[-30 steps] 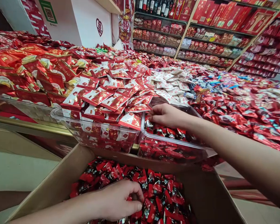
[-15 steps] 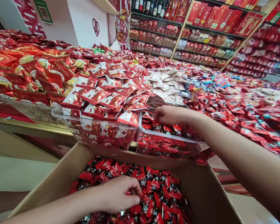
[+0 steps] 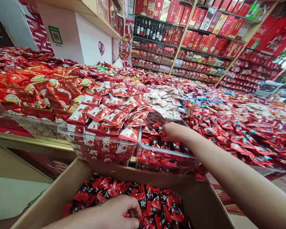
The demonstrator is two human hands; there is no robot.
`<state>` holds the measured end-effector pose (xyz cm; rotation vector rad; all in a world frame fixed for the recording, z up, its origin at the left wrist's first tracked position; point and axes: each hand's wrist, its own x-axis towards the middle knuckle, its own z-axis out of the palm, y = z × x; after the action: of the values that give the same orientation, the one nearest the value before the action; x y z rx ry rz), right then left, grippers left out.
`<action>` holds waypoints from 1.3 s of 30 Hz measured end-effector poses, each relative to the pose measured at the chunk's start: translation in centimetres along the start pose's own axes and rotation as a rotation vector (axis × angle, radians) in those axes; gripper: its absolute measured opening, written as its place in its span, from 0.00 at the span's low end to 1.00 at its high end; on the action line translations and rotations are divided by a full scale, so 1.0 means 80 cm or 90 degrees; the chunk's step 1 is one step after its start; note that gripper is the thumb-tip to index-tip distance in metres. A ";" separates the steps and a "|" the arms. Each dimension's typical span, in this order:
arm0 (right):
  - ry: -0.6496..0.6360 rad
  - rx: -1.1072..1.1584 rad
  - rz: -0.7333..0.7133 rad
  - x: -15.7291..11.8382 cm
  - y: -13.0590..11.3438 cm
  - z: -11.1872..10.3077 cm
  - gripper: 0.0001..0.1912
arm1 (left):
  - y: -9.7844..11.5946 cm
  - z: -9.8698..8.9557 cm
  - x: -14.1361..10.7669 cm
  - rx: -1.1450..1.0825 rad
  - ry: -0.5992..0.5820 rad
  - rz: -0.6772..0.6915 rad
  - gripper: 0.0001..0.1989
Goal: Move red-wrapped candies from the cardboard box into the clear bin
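Observation:
My left hand (image 3: 120,211) is low inside an open cardboard box (image 3: 84,168), among small red and black wrapped candies (image 3: 154,203). Its fingers and thumb curl inward, with a bit of red wrapper showing between them. My right hand (image 3: 173,132) reaches over the box into a clear plastic bin (image 3: 166,151) that contains the same kind of candies. It is bent down onto them, and most of its fingers are hidden behind the hand. Just left of that bin stands another clear bin (image 3: 97,138), heaped with red and white packets (image 3: 114,116).
Red and gold durian packets (image 3: 54,98) fill a bin at the left. White packets (image 3: 165,100) and a wide heap of red sweets (image 3: 219,133) lie beyond the right hand. A white stand (image 3: 92,38) and stocked shelves (image 3: 154,46) rise behind.
The view has tilted up, so bins and box sit lower in the frame and more shelving shows. Both hands stay in place: left in the box, right in the clear bin.

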<state>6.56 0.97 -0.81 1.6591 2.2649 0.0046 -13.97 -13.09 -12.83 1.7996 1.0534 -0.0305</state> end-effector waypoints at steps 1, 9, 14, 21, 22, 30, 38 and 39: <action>0.006 -0.007 0.002 0.001 0.001 0.002 0.09 | 0.000 0.000 0.000 -0.003 0.001 -0.002 0.11; 0.074 -0.039 0.014 0.003 0.004 0.005 0.09 | -0.007 0.001 0.006 -0.143 -0.034 -0.029 0.13; 0.104 -0.017 0.014 0.007 0.008 0.007 0.16 | -0.017 0.004 0.008 -0.139 -0.014 -0.011 0.12; 0.106 0.002 0.031 0.015 0.007 0.007 0.18 | -0.009 -0.001 0.006 -0.124 -0.016 -0.013 0.12; 0.105 0.003 0.037 0.016 0.007 0.007 0.16 | -0.008 -0.001 0.006 -0.123 -0.011 -0.012 0.12; 0.103 0.014 0.085 0.027 0.011 0.009 0.15 | -0.014 0.002 0.009 -0.156 -0.022 -0.005 0.13; 0.116 0.000 0.146 0.022 0.022 0.011 0.14 | -0.012 0.002 0.014 -0.285 -0.047 -0.010 0.13; 0.117 -0.003 0.152 0.019 0.022 0.012 0.14 | -0.012 0.002 0.014 -0.286 -0.041 -0.012 0.13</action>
<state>8.03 2.79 -1.75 1.9891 2.1736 0.2271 -13.85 -12.36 -14.17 1.3731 0.9431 0.1275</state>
